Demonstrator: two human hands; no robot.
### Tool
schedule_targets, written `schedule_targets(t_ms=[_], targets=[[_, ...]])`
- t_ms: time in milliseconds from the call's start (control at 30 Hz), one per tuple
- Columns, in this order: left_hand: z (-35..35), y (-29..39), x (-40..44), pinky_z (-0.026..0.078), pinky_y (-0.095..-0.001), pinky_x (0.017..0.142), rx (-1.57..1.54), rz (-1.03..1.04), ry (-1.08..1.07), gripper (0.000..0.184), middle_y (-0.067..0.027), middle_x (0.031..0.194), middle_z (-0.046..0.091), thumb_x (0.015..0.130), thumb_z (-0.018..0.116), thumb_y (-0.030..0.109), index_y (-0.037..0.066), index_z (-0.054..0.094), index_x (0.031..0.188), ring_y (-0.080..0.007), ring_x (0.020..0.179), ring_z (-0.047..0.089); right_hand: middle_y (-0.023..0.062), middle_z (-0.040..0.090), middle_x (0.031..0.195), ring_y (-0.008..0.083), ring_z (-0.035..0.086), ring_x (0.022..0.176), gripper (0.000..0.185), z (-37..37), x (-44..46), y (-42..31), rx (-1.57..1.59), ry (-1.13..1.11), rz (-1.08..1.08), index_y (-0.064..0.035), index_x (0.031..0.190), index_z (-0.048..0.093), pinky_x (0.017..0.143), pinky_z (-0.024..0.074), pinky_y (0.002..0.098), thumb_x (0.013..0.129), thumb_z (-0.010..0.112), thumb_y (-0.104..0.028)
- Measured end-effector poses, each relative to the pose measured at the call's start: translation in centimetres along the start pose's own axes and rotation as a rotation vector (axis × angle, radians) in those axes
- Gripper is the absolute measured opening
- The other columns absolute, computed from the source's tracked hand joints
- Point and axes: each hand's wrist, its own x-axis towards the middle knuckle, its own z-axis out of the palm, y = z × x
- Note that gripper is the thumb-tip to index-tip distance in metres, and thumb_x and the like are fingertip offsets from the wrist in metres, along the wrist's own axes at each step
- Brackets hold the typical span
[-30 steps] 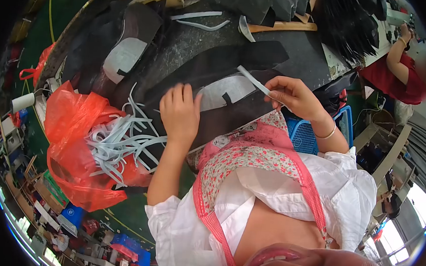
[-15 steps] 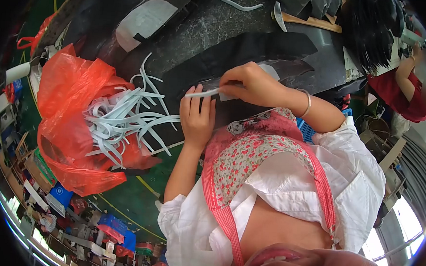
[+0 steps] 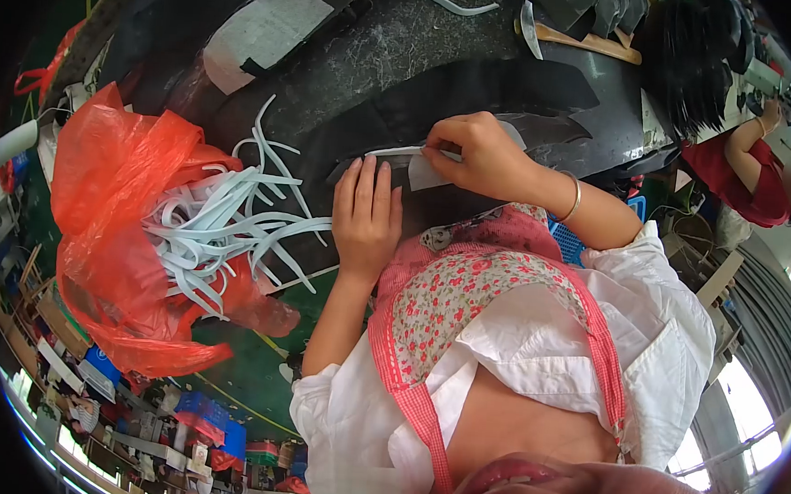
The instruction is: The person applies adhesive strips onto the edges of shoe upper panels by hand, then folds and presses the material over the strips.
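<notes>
My left hand lies flat with its fingers stretched out, fingertips at one end of a narrow white strip. The strip runs along the edge of a curved black sheet piece on the dark worktable. At the strip's other end, my right hand pinches it between thumb and fingers. A pale patch shows on the black material just below my right fingers. To the left, a heap of similar white strips spills out of a red plastic bag.
Beyond my hands are a hammer with a wooden handle, loose white strips and a black piece with a grey patch. Stacked black pieces stand at the right. A person in red is farther right.
The strip has come down from across my left fingers and now lies along the black piece beyond the fingertips. My right hand has shifted slightly right. The whole view has moved a little.
</notes>
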Motion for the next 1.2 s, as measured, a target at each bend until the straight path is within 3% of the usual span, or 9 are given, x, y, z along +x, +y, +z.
schedule_targets(t_ms=[167, 367, 433, 667, 767, 867, 1000, 1100, 1200], targets=[[-0.2, 0.6, 0.6, 0.042, -0.0431, 0.098, 0.103, -0.037, -0.089, 0.048, -0.0123, 0.128, 0.056, 0.086, 0.068, 0.025, 0.002, 0.059, 0.128, -0.0319, 0.116, 0.052, 0.0169, 0.067, 0.074, 0.0333, 0.066, 0.068, 0.011, -1.1, -0.5, -0.8, -0.131, 0.002, 0.016, 0.0016, 0.082, 0.067, 0.06, 0.0526, 0.0382, 0.078, 0.07, -0.008], [-0.1, 0.8, 0.5, 0.038, -0.0437, 0.099, 0.166, -0.031, -0.128, 0.058, -0.0108, 0.129, 0.054, 0.086, 0.067, 0.038, 0.004, 0.057, 0.132, -0.029, 0.117, 0.047, 0.0112, 0.066, 0.085, 0.0244, 0.065, 0.07, 0.015, -5.4, -2.5, -0.7, -0.132, 0.126, 0.158, -0.001, 0.093, 0.066, 0.059, 0.0507, 0.0303, 0.081, 0.072, -0.008], [-0.2, 0.8, 0.6, 0.037, -0.0436, 0.099, 0.174, -0.038, -0.145, 0.06, -0.0106, 0.128, 0.054, 0.086, 0.067, 0.04, 0.004, 0.057, 0.132, -0.0291, 0.117, 0.046, 0.0115, 0.067, 0.086, 0.0283, 0.066, 0.073, 0.015, -5.5, -2.7, -0.5, -0.15, 0.176, 0.18, -0.0022, 0.09, 0.066, 0.06, 0.054, 0.0347, 0.081, 0.072, -0.011], [-0.4, 1.6, 1.8, 0.034, -0.0457, 0.098, 0.236, -0.023, -0.177, 0.059, -0.0092, 0.122, 0.051, 0.081, 0.065, 0.059, 0.024, 0.063, 0.129, -0.0298, 0.112, 0.041, 0.009, 0.063, 0.082, 0.0267, 0.063, 0.072, 0.018, -4.2, -3.2, 1.8, -0.389, 0.232, 0.058, -0.0036, 0.092, 0.064, 0.059, 0.0509, 0.0354, 0.078, 0.074, -0.01], [-0.9, 2.1, 2.5, 0.032, -0.0452, 0.098, 0.287, -0.017, -0.233, 0.059, -0.0087, 0.12, 0.049, 0.08, 0.064, 0.063, 0.027, 0.064, 0.126, -0.0301, 0.111, 0.04, 0.0068, 0.061, 0.078, 0.0249, 0.061, 0.071, 0.02, -3.1, -3.4, 2.8, -0.541, 0.293, -0.022, -0.0054, 0.09, 0.062, 0.06, 0.0507, 0.0355, 0.077, 0.074, -0.016], [-0.4, 3.6, 2.9, 0.034, -0.0455, 0.098, 0.381, 0.0, -0.098, 0.059, -0.01, 0.124, 0.05, 0.082, 0.064, 0.061, 0.021, 0.064, 0.125, -0.0298, 0.115, 0.041, 0.0049, 0.059, 0.076, 0.023, 0.061, 0.07, 0.024, -2.3, -3.5, 3.0, -0.637, 0.364, -0.069, -0.0067, 0.088, 0.061, 0.06, 0.05, 0.035, 0.075, 0.075, -0.02], [2.9, 5.6, 5.5, 0.042, -0.0449, 0.095, -0.116, 0.165, -0.097, 0.06, -0.0144, 0.125, 0.055, 0.08, 0.075, 0.038, -0.003, 0.059, 0.122, -0.0327, 0.112, 0.052, 0.004, 0.059, 0.077, 0.0219, 0.06, 0.069, 0.027, -2.1, -4.3, 3.4, -0.74, 0.408, -0.042, -0.007, 0.089, 0.061, 0.058, 0.0484, 0.033, 0.074, 0.077, -0.022], [3.7, 5.8, 5.7, 0.043, -0.0453, 0.095, -0.097, 0.17, -0.174, 0.06, -0.0143, 0.123, 0.056, 0.08, 0.075, 0.033, -0.005, 0.057, 0.123, -0.0334, 0.111, 0.053, 0.0043, 0.06, 0.078, 0.0227, 0.059, 0.069, 0.029, -4.0, -5.4, 3.8, -0.693, 0.497, -0.018, -0.007, 0.089, 0.061, 0.057, 0.0469, 0.0318, 0.073, 0.078, -0.024], [3.4, 5.8, 6.0, 0.043, -0.0441, 0.092, -0.058, 0.177, -0.214, 0.061, -0.0129, 0.121, 0.056, 0.079, 0.074, 0.035, -0.002, 0.058, 0.125, -0.031, 0.11, 0.051, 0.0086, 0.063, 0.084, 0.0264, 0.063, 0.074, 0.026, -4.6, -6.3, 5.0, -0.538, 0.563, -0.035, -0.0031, 0.094, 0.063, 0.061, 0.0505, 0.034, 0.074, 0.078, -0.01]])
